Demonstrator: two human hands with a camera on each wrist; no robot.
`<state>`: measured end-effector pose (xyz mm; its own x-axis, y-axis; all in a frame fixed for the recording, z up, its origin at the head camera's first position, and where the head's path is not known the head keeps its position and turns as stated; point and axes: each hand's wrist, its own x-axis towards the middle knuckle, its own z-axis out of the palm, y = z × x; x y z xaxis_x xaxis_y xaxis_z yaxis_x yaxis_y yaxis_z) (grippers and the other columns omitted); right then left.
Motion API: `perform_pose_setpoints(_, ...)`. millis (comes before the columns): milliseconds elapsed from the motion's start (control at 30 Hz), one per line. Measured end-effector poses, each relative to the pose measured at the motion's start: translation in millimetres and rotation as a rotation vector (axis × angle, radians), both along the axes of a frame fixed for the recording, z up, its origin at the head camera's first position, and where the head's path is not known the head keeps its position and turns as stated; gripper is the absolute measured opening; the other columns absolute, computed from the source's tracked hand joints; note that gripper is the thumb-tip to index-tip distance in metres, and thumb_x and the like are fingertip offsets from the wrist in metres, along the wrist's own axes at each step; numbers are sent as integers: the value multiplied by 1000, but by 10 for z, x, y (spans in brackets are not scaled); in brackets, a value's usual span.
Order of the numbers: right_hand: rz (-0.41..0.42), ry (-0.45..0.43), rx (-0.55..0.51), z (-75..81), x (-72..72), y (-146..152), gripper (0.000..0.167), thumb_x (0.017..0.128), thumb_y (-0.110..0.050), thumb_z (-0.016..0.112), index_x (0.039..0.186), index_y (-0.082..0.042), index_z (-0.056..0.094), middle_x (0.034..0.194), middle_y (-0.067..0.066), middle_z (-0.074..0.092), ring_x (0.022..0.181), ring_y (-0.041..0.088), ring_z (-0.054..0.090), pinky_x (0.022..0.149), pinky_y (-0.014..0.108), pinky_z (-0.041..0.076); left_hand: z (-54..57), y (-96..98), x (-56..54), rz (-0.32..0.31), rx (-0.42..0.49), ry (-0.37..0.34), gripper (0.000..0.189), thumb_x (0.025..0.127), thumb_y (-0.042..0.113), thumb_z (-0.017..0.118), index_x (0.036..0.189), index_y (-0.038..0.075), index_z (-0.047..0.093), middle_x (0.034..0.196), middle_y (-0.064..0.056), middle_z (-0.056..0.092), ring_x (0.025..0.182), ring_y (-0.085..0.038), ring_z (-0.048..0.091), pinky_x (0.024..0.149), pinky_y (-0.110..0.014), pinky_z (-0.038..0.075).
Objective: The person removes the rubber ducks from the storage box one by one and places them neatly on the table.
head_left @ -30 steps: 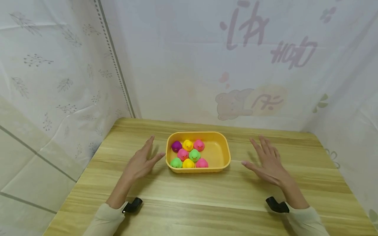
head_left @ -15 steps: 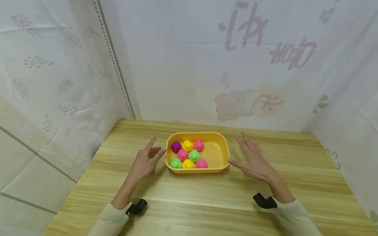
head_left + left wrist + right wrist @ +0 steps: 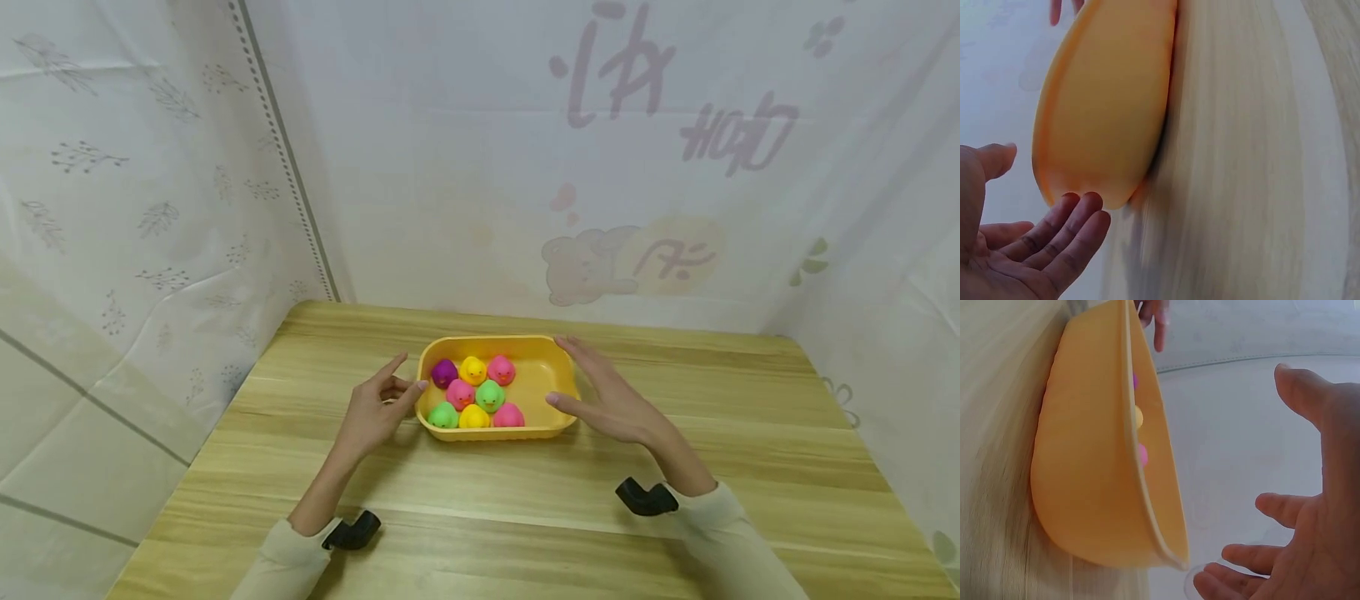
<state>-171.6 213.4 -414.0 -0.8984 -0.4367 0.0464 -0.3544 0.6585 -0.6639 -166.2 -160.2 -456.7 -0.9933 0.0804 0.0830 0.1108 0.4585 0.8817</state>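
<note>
A yellow plastic tub stands on the table with several small rubber ducks lying in its left and middle parts. Among them are a purple duck, a green duck and a pink duck. My left hand is at the tub's left end, thumb by the rim; in the left wrist view its relaxed fingers lie close against that end, contact unclear. Around the right end is my right hand, thumb and fingers spread. In the right wrist view those fingers appear apart from the tub wall.
A wood-grain table extends in front of the tub and to both sides. Behind it hangs a pale printed cloth, with more cloth at the left and right. Black wrist mounts stick out by both cuffs.
My right hand has moved left from well beside the tub to its right end. The left hand has come slightly right, closer to the left end. The ducks keep their places in the tub.
</note>
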Motion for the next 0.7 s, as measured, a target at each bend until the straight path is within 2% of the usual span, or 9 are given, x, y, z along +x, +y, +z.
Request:
perform_pose_setpoints(133,29,-18,-27,21,-30,-48,87,96,-55,65,165,-26,20,171,6,18,152,41,32,120,68,36,11,9,5,-14,21,-4,69,98,27,71,156,5,41,105,-16,72,88,-16,70,68,-15,56)
perform_pose_setpoints(233,58,-50,-69,32,-55,-80,86,97,-51,66,165,-22,22,171,7,20,148,42,39,119,63,42,24,5,5,-28,52,-21,68,96,15,72,156,6,41,106,-18,68,88,-14,67,71,-13,58)
perform_pose_setpoints(333,78,-88,-97,36,-81,-110,83,99,-48,65,164,-20,22,170,9,21,147,43,39,120,61,42,23,-2,-2,-41,105,-63,69,95,6,70,157,7,41,107,-18,64,88,-12,63,74,-17,62)
perform_pose_setpoints(500,101,-167,-139,43,-117,-163,79,101,-46,61,165,-23,21,170,9,21,149,43,37,121,63,39,6,-6,-17,-59,266,-176,70,95,-1,66,158,5,37,108,-15,57,83,-9,63,76,-32,68)
perform_pose_setpoints(700,147,-254,-200,47,-207,-226,79,102,-43,61,165,-20,19,171,7,19,150,42,35,122,60,39,10,5,-26,-68,357,-242,69,95,-4,64,158,5,37,106,-9,53,78,-7,65,76,-31,67)
